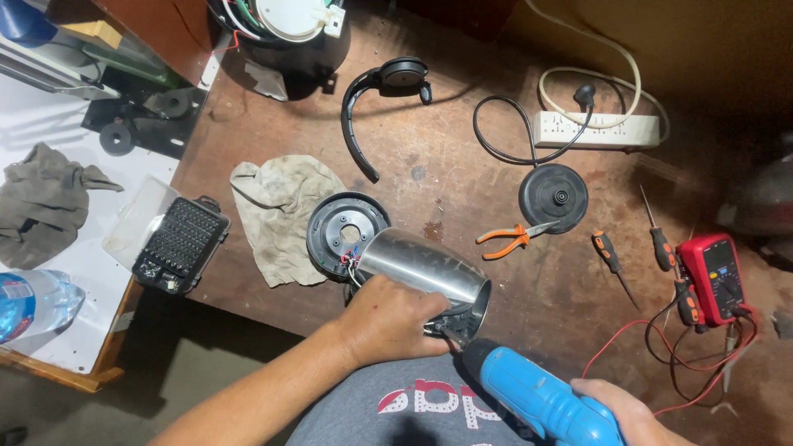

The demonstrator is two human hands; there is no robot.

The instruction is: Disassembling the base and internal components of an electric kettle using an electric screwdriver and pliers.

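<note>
My left hand grips a shiny steel kettle body that lies on its side at the table's near edge. Thin wires join the kettle's bottom end to its round black bottom cover, which lies open next to it. My right hand holds a blue electric screwdriver. The driver's black nose points into the kettle's rim beside my left thumb.
On the brown table lie a dirty rag, a black kettle handle, a round power base with cord, a white power strip, orange pliers, two screwdrivers, and a red multimeter. An open bit case sits left.
</note>
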